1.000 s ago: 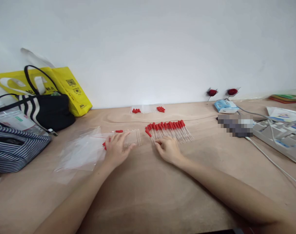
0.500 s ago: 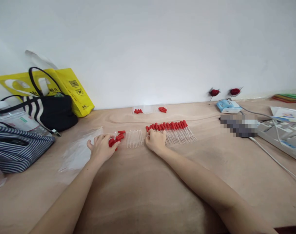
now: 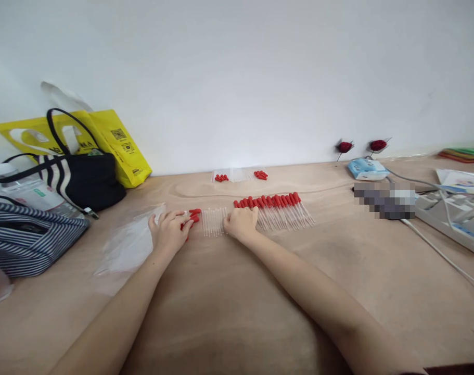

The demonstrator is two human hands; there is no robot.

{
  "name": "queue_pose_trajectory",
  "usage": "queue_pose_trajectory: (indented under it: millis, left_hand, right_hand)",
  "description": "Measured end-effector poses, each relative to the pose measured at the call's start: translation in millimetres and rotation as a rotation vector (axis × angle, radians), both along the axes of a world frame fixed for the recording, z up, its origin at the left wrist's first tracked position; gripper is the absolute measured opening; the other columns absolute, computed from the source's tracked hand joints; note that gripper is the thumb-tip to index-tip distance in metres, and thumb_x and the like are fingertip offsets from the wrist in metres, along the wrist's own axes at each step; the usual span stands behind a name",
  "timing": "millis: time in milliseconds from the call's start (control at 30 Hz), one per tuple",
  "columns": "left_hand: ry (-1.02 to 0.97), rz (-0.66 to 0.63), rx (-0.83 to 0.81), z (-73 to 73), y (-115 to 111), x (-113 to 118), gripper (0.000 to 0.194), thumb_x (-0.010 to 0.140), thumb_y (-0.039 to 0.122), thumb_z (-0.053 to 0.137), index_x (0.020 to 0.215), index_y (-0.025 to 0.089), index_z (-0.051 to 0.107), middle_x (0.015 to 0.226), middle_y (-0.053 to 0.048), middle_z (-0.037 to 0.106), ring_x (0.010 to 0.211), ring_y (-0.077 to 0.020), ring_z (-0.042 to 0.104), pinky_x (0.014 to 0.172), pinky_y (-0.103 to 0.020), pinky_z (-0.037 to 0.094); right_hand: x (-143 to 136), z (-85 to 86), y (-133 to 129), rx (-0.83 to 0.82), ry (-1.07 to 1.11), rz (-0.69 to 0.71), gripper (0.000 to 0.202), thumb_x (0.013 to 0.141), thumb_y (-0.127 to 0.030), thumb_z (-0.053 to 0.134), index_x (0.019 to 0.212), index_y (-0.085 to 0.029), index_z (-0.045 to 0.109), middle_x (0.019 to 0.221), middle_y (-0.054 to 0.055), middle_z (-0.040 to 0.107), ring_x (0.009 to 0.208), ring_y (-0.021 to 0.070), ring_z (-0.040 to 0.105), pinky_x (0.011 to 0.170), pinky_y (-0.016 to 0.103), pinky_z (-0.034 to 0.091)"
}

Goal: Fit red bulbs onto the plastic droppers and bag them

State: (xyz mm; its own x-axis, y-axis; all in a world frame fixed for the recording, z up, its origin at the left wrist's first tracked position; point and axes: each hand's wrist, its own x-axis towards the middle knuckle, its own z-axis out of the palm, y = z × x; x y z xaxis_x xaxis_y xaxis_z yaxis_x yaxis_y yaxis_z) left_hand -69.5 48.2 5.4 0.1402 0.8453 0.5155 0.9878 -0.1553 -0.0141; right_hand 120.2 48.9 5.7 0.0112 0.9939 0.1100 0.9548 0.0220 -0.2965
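Several red rubber bulbs [image 3: 195, 213] lie in a small heap under and beside my left hand [image 3: 169, 232]. Its thumb and fingers close around one of them, partly hidden by the hand. To the right is a row of thin clear tubes [image 3: 213, 222] laid side by side. My right hand [image 3: 241, 223] rests curled at that row's right end, fingertips pinched on the nearest tube, mostly covered by the hand. Beyond the knuckles runs a slanted row of droppers [image 3: 283, 211], clear tubes topped with red bulbs.
Clear plastic bags [image 3: 131, 242] lie left of my left hand. Near the wall sit small zip bags [image 3: 240, 175] with red bulbs. A striped pouch [image 3: 34, 237], black bag [image 3: 92, 179] and yellow bag [image 3: 123, 146] stand left. A tissue pack [image 3: 366, 170] and power strip [image 3: 455, 219] lie right.
My right hand has shifted left from the end of the dropper row to the clear tubes. My left hand has moved slightly right, its thumb and fingers drawing closer around the bulbs.
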Motion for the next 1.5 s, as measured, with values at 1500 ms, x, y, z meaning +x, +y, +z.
queue_pose_trajectory:
  millis: [1500]
  left_hand:
    - [-0.487, -0.872, -0.389, -11.8, -59.4, 87.5, 0.014, 0.088, 0.021, 0.04, 0.095, 0.02, 0.052, 0.084, -0.002, 0.059, 0.075, -0.0128, 0.055, 0.069, -0.025, 0.044]
  right_hand:
    - [136.1, -34.3, -77.1, 0.417, 0.214, 0.509, 0.017, 0.081, -0.024, 0.051, 0.082, -0.019, 0.068, 0.082, 0.007, 0.058, 0.079, 0.0177, 0.048, 0.069, 0.031, 0.04]
